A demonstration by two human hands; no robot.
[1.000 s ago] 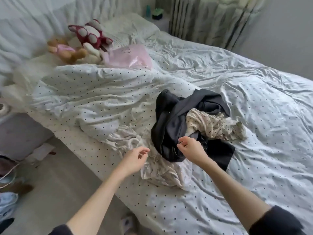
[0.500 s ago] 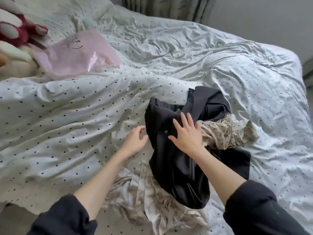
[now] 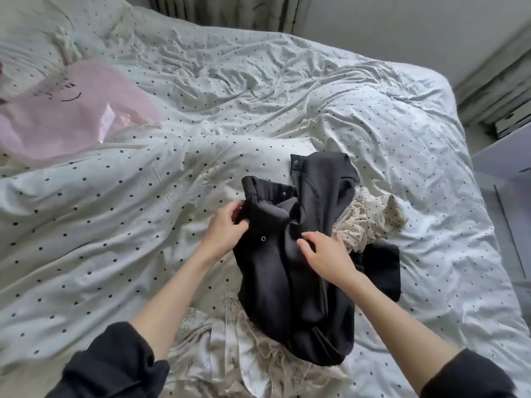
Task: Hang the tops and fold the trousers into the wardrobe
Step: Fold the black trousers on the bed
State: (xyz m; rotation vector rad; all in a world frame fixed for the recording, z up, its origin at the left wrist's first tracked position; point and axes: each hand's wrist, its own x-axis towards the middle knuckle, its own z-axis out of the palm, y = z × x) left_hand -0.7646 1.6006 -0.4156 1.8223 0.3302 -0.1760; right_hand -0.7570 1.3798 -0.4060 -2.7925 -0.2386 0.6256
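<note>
Scene: a person stands at a bed [image 3: 258,90] covered in a rumpled dotted duvet, sorting a small heap of clothes near its close edge.
Dark garment: a black garment [image 3: 290,271] with snap fasteners lies crumpled on top of the heap; whether it is a top or trousers cannot be told from this view.
Left hand: the left hand [image 3: 227,228] pinches a fold at the garment's left edge, thumb and fingers curled onto the cloth.
Right hand: the right hand [image 3: 327,251] rests on the middle of the same garment, fingers bent and beginning to gather the fabric.
Other clothes: a cream dotted piece [image 3: 370,219] pokes out from under the dark one on the right; a pale printed garment [image 3: 258,360] lies beneath it toward the bed's edge.
Elsewhere on the bed: a pink plastic bag [image 3: 71,119] sits well apart, near the pillows.
Progress: barely begun, by appearance; nothing here is on a hanger or folded, and no wardrobe is in sight.
Left to do: identify and straighten this garment, then hang or fold it, then deal with the other two pieces.
</note>
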